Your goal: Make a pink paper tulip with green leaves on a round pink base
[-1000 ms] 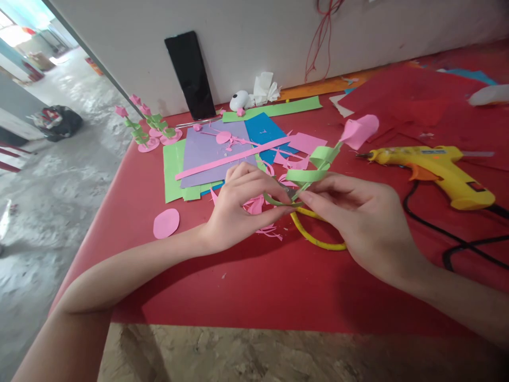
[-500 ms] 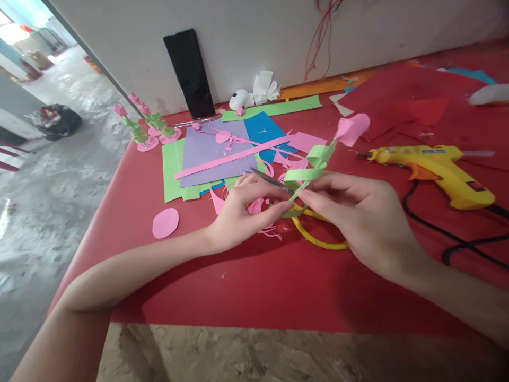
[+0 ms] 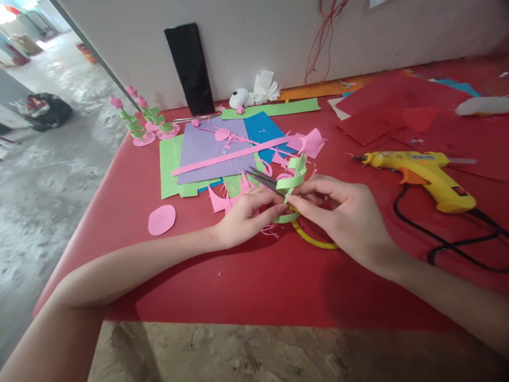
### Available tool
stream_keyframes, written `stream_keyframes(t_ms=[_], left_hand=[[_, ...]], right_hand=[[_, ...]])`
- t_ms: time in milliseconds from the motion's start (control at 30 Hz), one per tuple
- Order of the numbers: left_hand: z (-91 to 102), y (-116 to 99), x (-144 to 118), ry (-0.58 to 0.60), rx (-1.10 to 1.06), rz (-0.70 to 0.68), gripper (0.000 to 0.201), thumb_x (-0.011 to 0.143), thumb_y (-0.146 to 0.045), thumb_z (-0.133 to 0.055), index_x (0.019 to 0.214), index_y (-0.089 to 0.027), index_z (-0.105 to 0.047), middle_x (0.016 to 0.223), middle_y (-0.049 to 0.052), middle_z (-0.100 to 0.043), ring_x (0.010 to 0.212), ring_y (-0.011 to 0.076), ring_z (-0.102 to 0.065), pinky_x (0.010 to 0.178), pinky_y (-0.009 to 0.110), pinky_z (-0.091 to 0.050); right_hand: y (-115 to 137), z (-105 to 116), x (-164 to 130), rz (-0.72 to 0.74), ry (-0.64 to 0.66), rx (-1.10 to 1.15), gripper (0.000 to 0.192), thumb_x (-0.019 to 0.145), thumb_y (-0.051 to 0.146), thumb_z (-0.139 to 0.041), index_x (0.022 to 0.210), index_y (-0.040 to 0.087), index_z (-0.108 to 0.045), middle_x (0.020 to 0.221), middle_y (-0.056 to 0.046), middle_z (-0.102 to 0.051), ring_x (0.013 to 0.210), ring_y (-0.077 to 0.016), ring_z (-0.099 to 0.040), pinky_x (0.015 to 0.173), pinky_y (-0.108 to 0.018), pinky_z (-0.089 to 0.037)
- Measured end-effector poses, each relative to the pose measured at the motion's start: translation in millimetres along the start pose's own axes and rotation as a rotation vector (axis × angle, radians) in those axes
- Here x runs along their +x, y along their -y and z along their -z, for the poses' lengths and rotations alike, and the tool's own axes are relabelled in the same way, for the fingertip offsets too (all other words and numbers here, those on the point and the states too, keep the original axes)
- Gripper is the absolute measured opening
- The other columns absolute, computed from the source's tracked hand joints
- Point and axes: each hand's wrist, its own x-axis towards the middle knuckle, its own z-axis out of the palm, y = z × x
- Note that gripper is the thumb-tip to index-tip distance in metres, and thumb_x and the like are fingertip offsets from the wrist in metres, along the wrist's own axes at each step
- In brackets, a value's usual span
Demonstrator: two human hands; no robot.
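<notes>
Both hands meet on a paper flower with a pink bloom point(image 3: 312, 143) and a green stem wound with a curling green strip point(image 3: 289, 182). My right hand point(image 3: 338, 212) pinches the stem from the right, below the bloom. My left hand point(image 3: 250, 217) is closed on its lower end from the left, beside a hanging green loop. The flower leans slightly right. Beneath the hands lie scissors point(image 3: 316, 242) with yellow handles, partly covered; their dark blades point to the upper left. Pink paper scraps point(image 3: 222, 199) are scattered behind my left hand.
A yellow glue gun point(image 3: 429, 167) with a black cord rests at the right. Finished paper flowers point(image 3: 143, 139) stand at the back left. A pink disc point(image 3: 161, 220) lies near my left forearm. Coloured sheets point(image 3: 210, 151) and a leaning black phone point(image 3: 191, 69) are behind.
The flower has turned more upright, its bloom moving left and slightly down. Both hands still grip the stem. The camera view has shifted a little.
</notes>
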Motion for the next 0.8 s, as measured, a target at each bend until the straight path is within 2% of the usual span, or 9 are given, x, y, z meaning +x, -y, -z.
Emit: stream_keyframes(t_ms=[100, 233, 367, 433, 500, 533, 633, 700, 800], left_hand=[[-1.1, 3, -1, 0.019, 0.014, -0.006, 0.023, 0.090, -0.029, -0.049, 0.075, -0.016, -0.058, 0.072, 0.001, -0.058, 0.069, 0.0092, -0.049, 0.072, 0.025, -0.042], [-0.7, 4, -1, 0.023, -0.001, 0.020, 0.024, 0.091, -0.031, -0.048, 0.079, -0.015, -0.060, 0.074, 0.002, -0.060, 0.071, 0.0094, -0.050, 0.070, 0.024, -0.041], [-0.3, 4, -2, 0.018, 0.014, 0.037, 0.024, 0.091, -0.032, -0.047, 0.080, -0.015, -0.061, 0.073, 0.001, -0.059, 0.070, 0.0087, -0.048, 0.068, 0.023, -0.040], [-0.5, 4, -2, 0.022, 0.029, 0.037, 0.025, 0.092, -0.032, -0.046, 0.080, -0.015, -0.061, 0.073, 0.001, -0.059, 0.070, 0.0089, -0.049, 0.069, 0.024, -0.041], [-1.0, 4, -1, 0.022, 0.041, 0.038, 0.025, 0.092, -0.032, -0.046, 0.080, -0.016, -0.061, 0.075, 0.002, -0.061, 0.073, 0.0095, -0.051, 0.072, 0.024, -0.042], [-1.2, 5, -1, 0.017, 0.048, 0.039, 0.025, 0.091, -0.032, -0.046, 0.080, -0.016, -0.062, 0.077, 0.002, -0.062, 0.074, 0.0099, -0.052, 0.073, 0.024, -0.042], [-1.9, 5, -1, -0.001, 0.075, 0.045, 0.025, 0.091, -0.032, -0.046, 0.080, -0.016, -0.062, 0.079, 0.002, -0.064, 0.075, 0.0103, -0.052, 0.074, 0.025, -0.043], [-2.2, 6, -1, -0.005, 0.082, 0.047, 0.025, 0.092, -0.032, -0.046, 0.080, -0.017, -0.061, 0.077, 0.002, -0.064, 0.073, 0.0099, -0.050, 0.073, 0.025, -0.043], [-2.3, 6, -1, -0.004, 0.076, 0.051, 0.026, 0.092, -0.034, -0.046, 0.080, -0.017, -0.061, 0.077, 0.002, -0.063, 0.071, 0.0095, -0.050, 0.072, 0.024, -0.044]], right_hand=[[-2, 0, 1, 0.033, 0.009, -0.032, 0.005, 0.076, 0.019, -0.063, 0.073, 0.017, -0.067, 0.062, 0.001, -0.056, 0.056, -0.0058, -0.049, 0.053, -0.017, -0.041], [-2, 0, 3, 0.036, 0.049, -0.048, 0.008, 0.079, 0.022, -0.062, 0.076, 0.017, -0.067, 0.074, -0.001, -0.065, 0.064, -0.0076, -0.056, 0.057, -0.019, -0.044], [3, 13, 8, 0.015, 0.076, -0.158, 0.020, 0.085, 0.028, -0.058, 0.070, 0.017, -0.065, 0.075, -0.001, -0.067, 0.067, -0.0087, -0.058, 0.060, -0.021, -0.044], [5, 31, 11, -0.028, 0.032, -0.354, 0.024, 0.087, 0.028, -0.056, 0.068, 0.017, -0.064, 0.077, -0.001, -0.068, 0.070, -0.0089, -0.059, 0.065, -0.022, -0.045], [2, 56, 13, -0.089, -0.079, -0.553, 0.016, 0.087, 0.025, -0.057, 0.078, 0.017, -0.067, 0.091, -0.004, -0.069, 0.082, -0.0099, -0.061, 0.074, -0.023, -0.046], [-3, 70, 13, -0.113, -0.131, -0.603, 0.012, 0.087, 0.022, -0.057, 0.087, 0.017, -0.068, 0.100, -0.006, -0.069, 0.088, -0.0110, -0.061, 0.079, -0.024, -0.045], [-30, 110, 14, -0.251, -0.238, -0.795, 0.020, 0.084, 0.017, -0.060, 0.102, 0.012, -0.065, 0.108, -0.016, -0.065, 0.091, -0.0162, -0.059, 0.084, -0.032, -0.042], [-56, 130, 13, -0.367, -0.222, -0.903, 0.021, 0.077, 0.015, -0.067, 0.097, 0.008, -0.065, 0.102, -0.022, -0.063, 0.089, -0.0216, -0.058, 0.081, -0.037, -0.041], [-91, 143, 13, -0.454, -0.120, -0.941, 0.019, 0.069, 0.017, -0.076, 0.081, 0.009, -0.064, 0.088, -0.017, -0.063, 0.083, -0.0202, -0.058, 0.074, -0.033, -0.045]])
